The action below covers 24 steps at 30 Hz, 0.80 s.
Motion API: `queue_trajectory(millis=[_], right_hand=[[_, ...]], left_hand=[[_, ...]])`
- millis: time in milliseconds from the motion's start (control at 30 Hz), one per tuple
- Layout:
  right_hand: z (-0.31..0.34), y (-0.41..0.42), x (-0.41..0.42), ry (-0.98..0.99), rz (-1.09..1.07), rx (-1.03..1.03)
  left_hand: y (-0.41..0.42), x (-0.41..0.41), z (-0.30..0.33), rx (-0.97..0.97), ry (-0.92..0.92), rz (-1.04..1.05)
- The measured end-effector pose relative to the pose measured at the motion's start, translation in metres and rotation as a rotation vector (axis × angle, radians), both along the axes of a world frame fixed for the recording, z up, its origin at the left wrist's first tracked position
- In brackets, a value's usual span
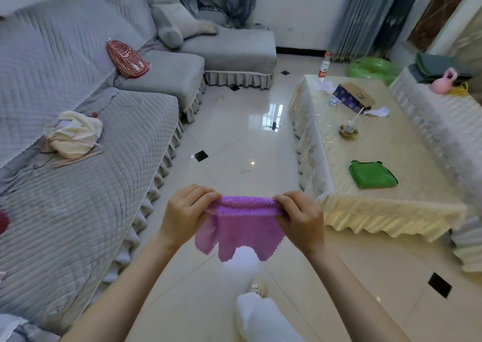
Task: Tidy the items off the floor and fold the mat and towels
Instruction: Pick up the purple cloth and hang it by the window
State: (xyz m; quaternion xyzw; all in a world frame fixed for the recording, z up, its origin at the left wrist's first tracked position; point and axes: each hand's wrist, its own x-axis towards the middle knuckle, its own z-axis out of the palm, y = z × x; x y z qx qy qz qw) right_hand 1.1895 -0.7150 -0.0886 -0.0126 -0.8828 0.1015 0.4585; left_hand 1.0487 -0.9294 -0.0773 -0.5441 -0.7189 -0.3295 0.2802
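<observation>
Head view: folding partly done. Green towel [373,174] lies folded on coffee table [407,211]; no loose items visible on floor. Purple towel [243,224] mid-fold, held in air over floor. Left hand [186,212] and right hand [300,217] pinch its top edge, forearms extended, fingers curled.

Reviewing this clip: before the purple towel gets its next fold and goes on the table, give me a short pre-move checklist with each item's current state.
1. Left hand pinches the purple towel at its top edge: ok.
2. Right hand pinches the opposite end: ok.
3. Top edge stretched level between the hands: ok.
4. Hanging lower edge even: not ok, it droops in uneven flaps.
5. Bare space on the table beside the folded green towel: ok.
6. Towel already doubled over at the top: cannot tell.
</observation>
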Motion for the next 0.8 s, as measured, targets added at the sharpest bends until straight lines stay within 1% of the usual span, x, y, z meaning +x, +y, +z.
queue_trajectory(millis=[133,267,467,700,800], right_hand=[[0.006,0.052,-0.047,-0.021,0.036,-0.048],[0.012,0.101,-0.089,-0.026,0.081,-0.031],[0.008,0.153,-0.138,-0.014,0.049,-0.076],[-0.005,0.213,-0.203,-0.148,-0.027,-0.129],[-0.009,0.24,-0.24,-0.172,-0.036,-0.122]], left_hand=[[0.048,-0.038,-0.003,0.003,-0.025,0.062],[0.091,-0.07,-0.005,-0.003,-0.069,0.1],[0.148,-0.118,-0.004,0.005,-0.115,0.095],[0.213,-0.194,-0.015,-0.007,-0.174,0.071],[0.244,-0.239,-0.017,0.002,-0.158,0.042]])
